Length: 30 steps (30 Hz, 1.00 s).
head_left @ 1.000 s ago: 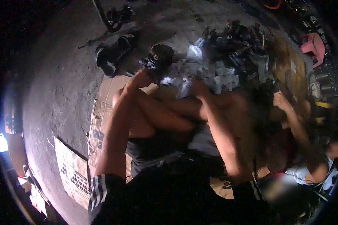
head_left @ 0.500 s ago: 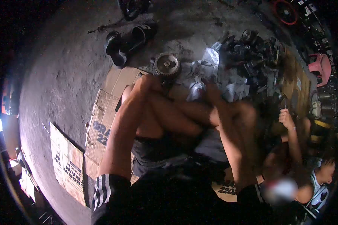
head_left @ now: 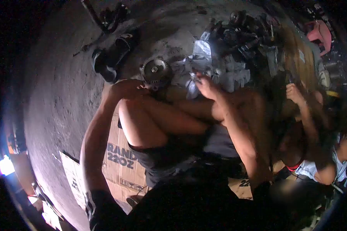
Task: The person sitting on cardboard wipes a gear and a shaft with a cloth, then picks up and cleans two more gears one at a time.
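My left hand (head_left: 132, 88) lies over my bent knee with its fingers flat, close to a round toothed metal gear (head_left: 155, 69) on the floor. My right hand (head_left: 208, 87) is out in front of my other leg, its fingers pinched together. At those fingertips is a small shiny piece that I cannot make out. Beneath and beyond the right hand spreads a crumpled, silvery plastic sheet (head_left: 202, 50). Printed cardboard (head_left: 119, 156) lies under my legs.
Dark slippers (head_left: 106, 63) lie on the floor at the upper left. Dark machine parts (head_left: 239, 32) are heaped at the upper right, near a pink plastic stool (head_left: 320, 36). A co-worker's hand (head_left: 295, 93) grips a dark object at the right.
My right hand has lifted away from the sheet and turned, its fingertips now showing in a pinch. My left hand stays at the knee. The whole view has swung.
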{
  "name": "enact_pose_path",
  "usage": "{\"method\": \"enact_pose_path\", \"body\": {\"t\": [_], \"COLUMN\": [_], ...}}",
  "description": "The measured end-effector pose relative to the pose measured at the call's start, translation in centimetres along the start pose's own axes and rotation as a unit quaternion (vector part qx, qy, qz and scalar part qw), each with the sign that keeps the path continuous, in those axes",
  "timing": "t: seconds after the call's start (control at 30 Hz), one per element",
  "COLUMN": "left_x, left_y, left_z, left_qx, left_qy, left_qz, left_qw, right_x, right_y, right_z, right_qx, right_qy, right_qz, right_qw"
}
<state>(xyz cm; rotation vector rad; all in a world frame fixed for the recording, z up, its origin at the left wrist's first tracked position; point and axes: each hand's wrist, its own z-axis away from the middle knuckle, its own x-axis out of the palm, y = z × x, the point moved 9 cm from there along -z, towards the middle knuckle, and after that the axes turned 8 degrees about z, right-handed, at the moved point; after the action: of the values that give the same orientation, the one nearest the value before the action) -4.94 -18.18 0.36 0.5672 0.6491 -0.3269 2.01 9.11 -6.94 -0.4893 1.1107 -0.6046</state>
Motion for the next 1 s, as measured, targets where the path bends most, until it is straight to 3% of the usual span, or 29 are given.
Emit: {"method": "enact_pose_path", "body": {"t": [0.03, 0.07, 0.13, 0.17, 0.2, 0.23, 0.3, 0.33, 0.37, 0.4, 0.43, 0.5, 0.6, 0.7, 0.83, 0.93, 1.0], "left_x": [-2.2, -2.1, -5.2, -4.7, -5.2, -6.0, -4.4, -2.8, -2.3, -2.8, -3.7, -4.0, -4.5, -4.4, -4.5, -3.7, -3.8], "left_y": [0.0, 0.3, -0.2, 0.0, 0.0, 1.2, 1.4, -0.3, -1.1, -0.3, 0.8, 0.7, 0.8, 0.5, 0.0, -2.1, -2.3], "left_z": [1.4, 2.1, 4.4, 4.1, 4.5, 5.6, 4.2, 3.0, 2.9, 2.7, 3.4, 3.3, 3.4, 3.5, 3.4, 1.8, 1.3], "left_qx": [-0.014, -0.012, -0.027, -0.024, -0.01, 0.004, 0.02, 0.053, 0.086, 0.058, 0.058, 0.006, 0.023, 0.004, 0.033, 0.046, 0.097], "left_qy": [0.101, 0.092, 0.294, 0.29, 0.375, 0.454, 0.446, 0.507, 0.566, 0.511, 0.508, 0.466, 0.471, 0.46, 0.472, 0.456, 0.452], "left_qz": [0.045, 0.039, 0.124, 0.123, 0.148, 0.175, 0.209, 0.194, 0.177, 0.286, 0.285, 0.357, 0.338, 0.355, 0.362, 0.396, 0.402], "left_qw": [0.994, 0.995, 0.947, 0.949, 0.915, 0.874, 0.87, 0.838, 0.801, 0.808, 0.811, 0.809, 0.814, 0.814, 0.803, 0.796, 0.79], "right_x": [0.0, -0.3, 0.2, 0.8, 1.8, 2.5, 2.5, 2.6, 2.1, 1.6, 1.0, 0.4, 1.7, 1.3, 1.6, 2.8, 7.6], "right_y": [-2.6, -4.8, -8.6, -10.3, -10.7, -10.8, -9.8, -9.5, -9.8, -10.4, -10.5, -10.5, -9.5, -8.6, -10.1, -11.0, -9.7], "right_z": [0.6, 1.6, 3.0, 3.9, 3.5, 2.5, -0.2, -1.0, -1.5, -1.9, -2.5, -5.0, -8.7, -6.7, -0.2, 2.4, 0.8], "right_qx": [-0.066, -0.1, -0.211, -0.284, -0.276, -0.222, -0.12, -0.119, -0.143, -0.162, -0.159, -0.157, -0.185, -0.098, -0.161, -0.149, -0.137], "right_qy": [0.017, 0.051, 0.149, 0.212, 0.23, 0.187, 0.123, 0.123, 0.187, 0.247, 0.247, 0.136, 0.103, 0.082, 0.135, 0.131, -0.024], "right_qz": [-0.042, -0.032, -0.005, 0.014, 0.015, 0.061, -0.014, -0.014, 0.121, 0.252, 0.25, 0.153, 0.206, 0.149, 0.077, 0.161, 0.156], "right_qw": [0.997, 0.993, 0.966, 0.935, 0.933, 0.955, 0.985, 0.985, 0.964, 0.921, 0.923, 0.966, 0.955, 0.981, 0.975, 0.967, 0.978]}}
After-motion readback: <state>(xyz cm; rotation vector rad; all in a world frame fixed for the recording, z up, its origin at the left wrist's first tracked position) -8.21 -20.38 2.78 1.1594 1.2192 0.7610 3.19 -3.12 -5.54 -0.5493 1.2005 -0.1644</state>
